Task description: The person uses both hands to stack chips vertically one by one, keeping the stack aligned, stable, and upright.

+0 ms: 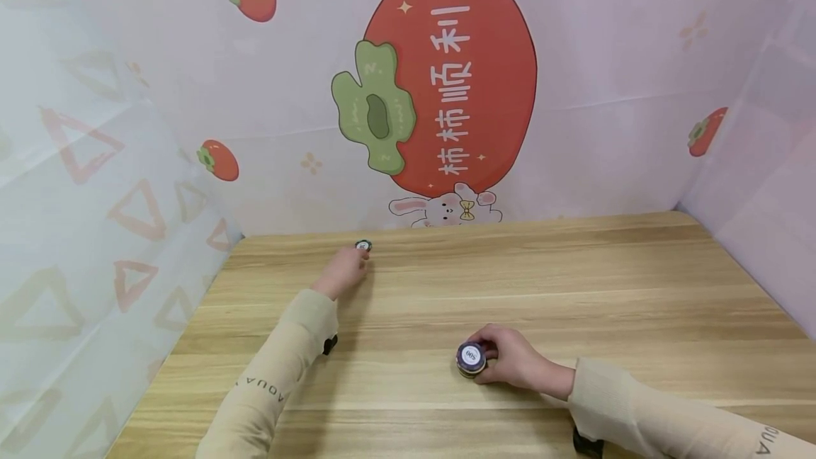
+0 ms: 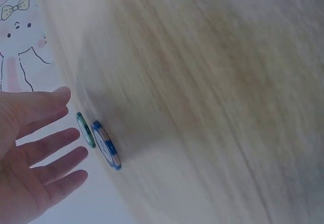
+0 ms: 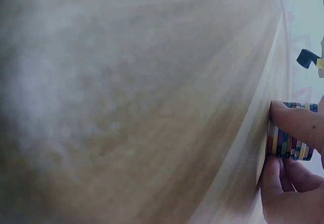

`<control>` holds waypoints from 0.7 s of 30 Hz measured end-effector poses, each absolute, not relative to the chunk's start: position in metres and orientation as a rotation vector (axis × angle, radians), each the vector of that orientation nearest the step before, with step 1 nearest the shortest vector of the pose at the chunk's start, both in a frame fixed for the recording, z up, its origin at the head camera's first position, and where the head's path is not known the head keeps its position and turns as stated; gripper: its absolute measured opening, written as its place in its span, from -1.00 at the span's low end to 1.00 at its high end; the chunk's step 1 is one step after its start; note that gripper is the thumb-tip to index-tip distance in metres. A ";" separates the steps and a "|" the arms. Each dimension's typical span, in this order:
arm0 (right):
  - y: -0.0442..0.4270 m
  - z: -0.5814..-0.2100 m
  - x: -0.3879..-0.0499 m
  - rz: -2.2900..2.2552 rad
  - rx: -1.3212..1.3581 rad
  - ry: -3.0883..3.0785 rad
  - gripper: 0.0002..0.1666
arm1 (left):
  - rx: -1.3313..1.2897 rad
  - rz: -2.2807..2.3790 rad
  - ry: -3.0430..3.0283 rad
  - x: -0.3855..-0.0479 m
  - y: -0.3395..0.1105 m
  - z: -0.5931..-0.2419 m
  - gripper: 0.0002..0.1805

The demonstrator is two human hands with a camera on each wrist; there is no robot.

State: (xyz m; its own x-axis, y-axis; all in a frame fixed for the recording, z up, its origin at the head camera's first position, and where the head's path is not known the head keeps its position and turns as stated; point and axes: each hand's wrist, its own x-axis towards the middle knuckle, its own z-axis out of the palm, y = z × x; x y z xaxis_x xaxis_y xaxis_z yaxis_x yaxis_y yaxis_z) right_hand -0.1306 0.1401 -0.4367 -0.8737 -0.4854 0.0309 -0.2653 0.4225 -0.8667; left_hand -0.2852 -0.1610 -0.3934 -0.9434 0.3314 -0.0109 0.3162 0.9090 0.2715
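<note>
At the far left of the table, my left hand (image 1: pixel 345 270) reaches over a green-edged poker chip (image 1: pixel 363 245). In the left wrist view the green chip (image 2: pixel 85 130) lies beside a blue-and-white poker chip (image 2: pixel 107 146). There the left hand (image 2: pixel 35 158) has its fingers extended and apart, just short of both chips. Nearer the front, my right hand (image 1: pixel 513 360) holds a stack of poker chips (image 1: pixel 471 359), topped by a purple one with a white centre. In the right wrist view, thumb and fingers grip the stack (image 3: pixel 286 143) of several colours from opposite sides, low on the table.
The wood-grain table (image 1: pixel 574 282) runs back to a printed cloth wall (image 1: pixel 287 197) with persimmon drawings. Cloth walls also stand on the left and right. A black band (image 1: pixel 330 344) shows under the left sleeve, and another (image 1: pixel 588 443) under the right sleeve.
</note>
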 end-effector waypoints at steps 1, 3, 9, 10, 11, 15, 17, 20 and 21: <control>0.140 -0.437 -0.131 -1.431 -0.657 2.455 -0.44 | 0.520 0.393 3.017 -0.284 -0.162 -0.393 -0.70; 0.140 -0.437 -0.131 -1.437 -0.658 2.451 -0.44 | 0.518 0.375 3.013 -0.283 -0.163 -0.392 -0.68; 0.140 -0.436 -0.131 -1.424 -0.649 2.460 -0.44 | 0.485 0.325 2.989 -0.281 -0.165 -0.390 -0.70; 0.140 -0.436 -0.131 -1.420 -0.647 2.464 -0.44 | 0.475 0.321 2.984 -0.281 -0.165 -0.390 -0.70; 0.140 -0.435 -0.131 -1.419 -0.646 2.464 -0.44 | 0.469 0.312 2.981 -0.281 -0.165 -0.390 -0.72; 0.141 -0.435 -0.131 -1.416 -0.658 2.473 -0.44 | 0.461 0.283 2.987 -0.282 -0.166 -0.391 -0.77; 0.141 -0.435 -0.130 -1.418 -0.656 2.473 -0.44 | 0.452 0.274 2.993 -0.282 -0.167 -0.391 -0.79; 0.140 -0.435 -0.130 -1.419 -0.651 2.473 -0.44 | 0.422 0.273 2.994 -0.283 -0.168 -0.393 -0.82; 0.140 -0.435 -0.130 -1.418 -0.651 2.472 -0.44 | 0.416 0.271 2.995 -0.284 -0.169 -0.393 -0.82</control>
